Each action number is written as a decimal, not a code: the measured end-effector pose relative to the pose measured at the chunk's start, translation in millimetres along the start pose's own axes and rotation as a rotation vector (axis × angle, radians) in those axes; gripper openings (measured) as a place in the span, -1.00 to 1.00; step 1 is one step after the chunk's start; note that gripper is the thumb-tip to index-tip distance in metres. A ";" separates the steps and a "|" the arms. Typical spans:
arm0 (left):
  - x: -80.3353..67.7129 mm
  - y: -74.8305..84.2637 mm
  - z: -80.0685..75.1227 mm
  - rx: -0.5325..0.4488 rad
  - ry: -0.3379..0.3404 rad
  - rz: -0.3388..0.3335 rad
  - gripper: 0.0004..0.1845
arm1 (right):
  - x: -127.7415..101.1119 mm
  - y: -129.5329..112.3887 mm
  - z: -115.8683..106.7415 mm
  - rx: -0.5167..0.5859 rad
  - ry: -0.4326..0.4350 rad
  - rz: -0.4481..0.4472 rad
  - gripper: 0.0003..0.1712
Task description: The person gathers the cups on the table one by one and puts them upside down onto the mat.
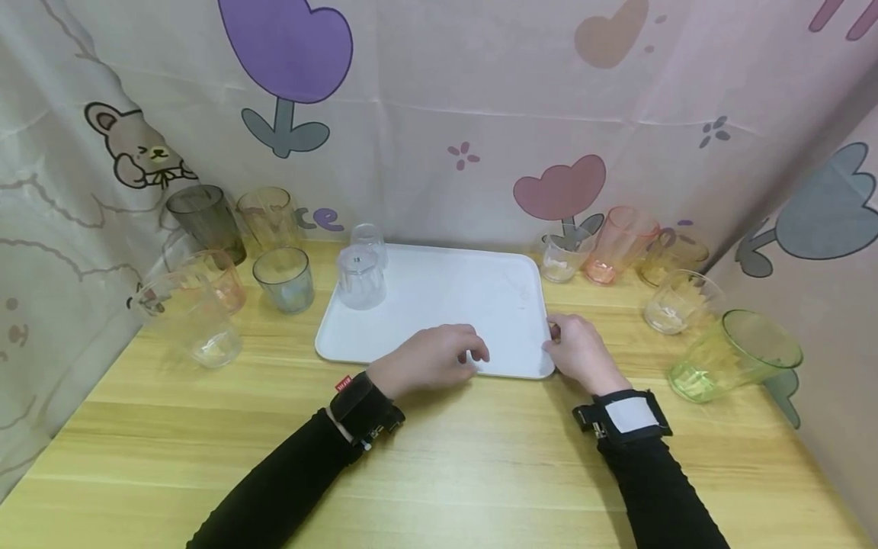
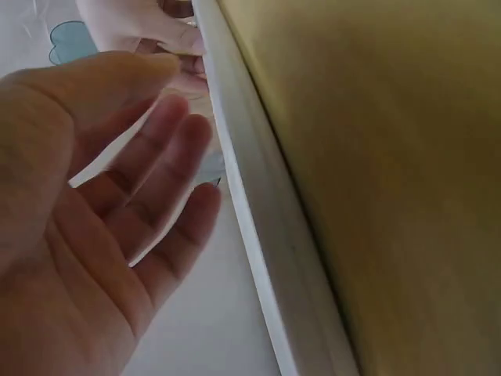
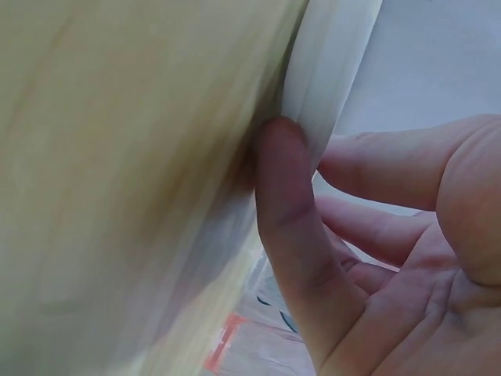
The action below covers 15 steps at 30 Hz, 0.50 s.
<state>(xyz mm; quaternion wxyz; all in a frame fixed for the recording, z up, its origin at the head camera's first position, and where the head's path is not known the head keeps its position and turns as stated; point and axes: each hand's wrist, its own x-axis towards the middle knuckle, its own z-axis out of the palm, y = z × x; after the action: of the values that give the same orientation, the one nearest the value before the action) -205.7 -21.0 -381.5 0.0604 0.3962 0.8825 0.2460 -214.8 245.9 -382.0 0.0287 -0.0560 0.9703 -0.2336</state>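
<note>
A white rectangular tray [image 1: 453,305] lies on the wooden table. My right hand [image 1: 583,351] pinches its right rim near the front corner; in the right wrist view the thumb [image 3: 391,164] is on the inner side and a finger [image 3: 290,188] against the outside. Over the tray's front edge, my left hand [image 1: 435,354] has loosely bent fingers and holds nothing. The left wrist view shows its fingers [image 2: 168,157] apart from the tray rim [image 2: 243,188]. Two clear glasses, one in front [image 1: 361,278] and one behind [image 1: 370,240], stand at the tray's left end, apparently upside down.
Left of the tray stand several glasses, among them a dark grey one [image 1: 209,221], a grey-blue one [image 1: 284,282] and a clear tall one [image 1: 195,324]. Along the right are a pink glass [image 1: 617,248], a green one [image 1: 734,358] and others. A patterned curtain [image 1: 425,91] hangs behind.
</note>
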 end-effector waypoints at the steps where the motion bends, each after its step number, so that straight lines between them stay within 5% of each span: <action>1: 0.2 0.8 1.4 0.008 -0.012 -0.004 -0.77 | -0.2 0.4 0.0 -0.001 0.006 -0.003 -0.44; 7: -0.4 0.6 8.0 0.050 -0.049 -0.016 -0.81 | -2.6 0.9 -2.9 0.032 0.139 -0.042 -0.48; 15: -1.6 -2.4 9.4 0.037 -0.032 0.000 -0.75 | -7.3 -0.9 -10.2 0.271 0.587 -0.065 -0.45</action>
<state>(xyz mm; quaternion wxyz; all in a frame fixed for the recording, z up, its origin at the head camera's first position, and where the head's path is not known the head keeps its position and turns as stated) -203.3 -19.8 -390.9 0.0671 0.4011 0.8859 0.2234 -208.4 250.5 -372.3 -0.2525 -0.0127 0.8949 -0.3677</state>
